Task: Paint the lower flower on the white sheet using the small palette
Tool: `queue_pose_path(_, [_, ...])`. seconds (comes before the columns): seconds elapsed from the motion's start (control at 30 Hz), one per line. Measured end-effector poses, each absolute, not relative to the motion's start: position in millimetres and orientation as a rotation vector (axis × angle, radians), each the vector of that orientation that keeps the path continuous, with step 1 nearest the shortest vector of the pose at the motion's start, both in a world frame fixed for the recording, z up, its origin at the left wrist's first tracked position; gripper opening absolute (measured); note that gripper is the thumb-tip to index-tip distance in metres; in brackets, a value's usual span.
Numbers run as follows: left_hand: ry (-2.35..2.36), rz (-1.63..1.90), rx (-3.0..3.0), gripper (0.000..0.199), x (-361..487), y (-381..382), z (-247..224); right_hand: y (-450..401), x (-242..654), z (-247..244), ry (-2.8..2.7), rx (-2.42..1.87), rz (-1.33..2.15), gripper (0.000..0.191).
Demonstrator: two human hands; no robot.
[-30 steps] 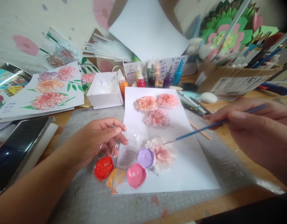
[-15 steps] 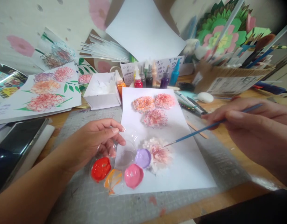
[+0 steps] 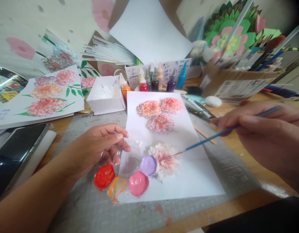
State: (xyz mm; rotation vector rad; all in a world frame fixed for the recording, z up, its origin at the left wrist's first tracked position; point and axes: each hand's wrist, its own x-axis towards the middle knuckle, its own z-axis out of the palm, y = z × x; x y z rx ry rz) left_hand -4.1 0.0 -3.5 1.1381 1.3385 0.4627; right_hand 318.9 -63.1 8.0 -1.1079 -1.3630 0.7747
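My right hand (image 3: 268, 126) is closed round a slim blue paintbrush (image 3: 212, 138), whose tip touches the right side of a crumpled, pale pink tissue flower (image 3: 166, 159). That flower sits low on a white sheet of paper (image 3: 198, 181), below several speckled orange, red and pink flowers (image 3: 161, 123). My left hand (image 3: 109, 142) grips the rim of a clear plastic paint palette (image 3: 130, 165), held over the sheet's left edge. Its wells hold red paint (image 3: 104, 176), thin orange paint (image 3: 117, 188), pink paint (image 3: 139, 183) and lilac paint (image 3: 149, 165); the middle well is bare.
A grey cutting mat (image 3: 91, 207) lies under the sheet. Behind stand several paint bottles (image 3: 144, 84) and a white box (image 3: 105, 102). A phone (image 3: 18, 158) and finished flower pictures (image 3: 46, 94) lie left; a cardboard box of brushes (image 3: 244, 82) stands right.
The brush and my right hand have shifted slightly right and down, the tip moving along the flower's right side. My left hand and the palette have hardly moved.
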Motion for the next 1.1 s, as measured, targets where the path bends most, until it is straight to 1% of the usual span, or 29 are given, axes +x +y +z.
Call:
queue_pose_path(0.2, [1.338,0.458,1.139,0.019,-4.1,-0.6,-3.0,-65.8,318.7,9.7,-1.392,-1.122,0.762,0.016])
queue_pose_path(0.37, [1.345,0.459,1.121,0.017,-3.0,1.1,-3.8,-64.0,314.7,9.6,-1.422,-1.203,0.747,0.009])
queue_pose_path(0.53, [1.343,0.453,1.106,0.017,-2.8,0.3,-1.7,-61.9,315.4,10.1,-1.336,-1.115,0.768,0.016])
queue_pose_path(0.63, [1.359,0.441,1.109,0.015,-0.6,-2.2,2.8,-61.9,316.5,9.2,-1.36,-1.131,0.797,0.013])
queue_pose_path(0.77, [1.372,0.444,1.108,0.016,2.1,-3.9,5.8,-61.9,317.8,8.1,-1.341,-1.12,0.778,0.018])
queue_pose_path(0.9, [1.374,0.436,1.111,0.018,2.9,-3.3,5.2,-62.6,318.1,9.7,-1.335,-1.165,0.794,0.013])
queue_pose_path(1.03, [1.379,0.445,1.107,0.016,2.7,-3.0,5.3,-63.5,316.7,12.2,-1.321,-1.153,0.764,0.018])
queue_pose_path(1.1, [1.384,0.442,1.113,0.016,2.4,-2.8,5.5,-63.3,316.0,12.2,-1.324,-1.149,0.789,0.016])
